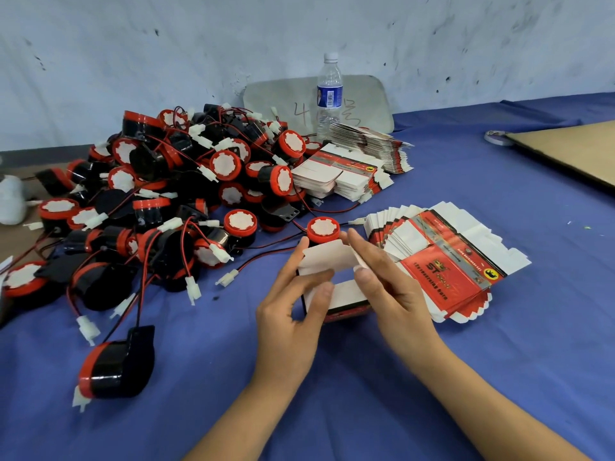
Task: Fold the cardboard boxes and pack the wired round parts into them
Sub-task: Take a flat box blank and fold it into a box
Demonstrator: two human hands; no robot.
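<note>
A small cardboard box (346, 296), white inside with a red and black outside, stands open at the centre of the blue cloth. My left hand (293, 311) grips its left side, thumb and fingers curled round the wall and a white flap (327, 257). My right hand (389, 287) pinches the flap's right edge from the other side. A red-and-black round part (322, 229) with wires lies just behind the box. A big heap of the same wired round parts (159, 197) fills the left. Flat unfolded boxes (442, 261) are fanned out to the right of my hands.
More flat boxes are stacked behind (339, 174) and near a water bottle (329, 94). One round part (116, 367) lies alone at the near left. A brown cardboard sheet (572, 151) and a tape roll (496, 138) sit at the far right. A wall stands behind the table.
</note>
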